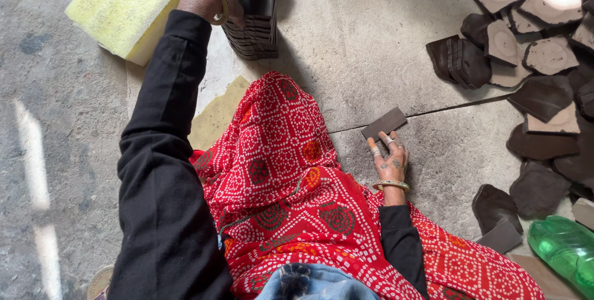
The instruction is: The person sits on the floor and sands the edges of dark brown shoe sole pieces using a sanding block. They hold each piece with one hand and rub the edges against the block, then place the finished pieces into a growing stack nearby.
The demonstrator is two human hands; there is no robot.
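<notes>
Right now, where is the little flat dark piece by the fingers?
In the head view, the small dark rectangular piece lies on the concrete floor right of centre, at the fingertips of the right hand, left of the pile of dark rough slabs.

No labels, signs or screens are showing anywhere. The only container in view is a green translucent plastic bottle (562,250), which is lying on its side on the concrete floor (371,40) at the lower right corner and running partly out of view; its ribbed wall is catching the light, and no wrapper is showing on the part that is visible.
</notes>
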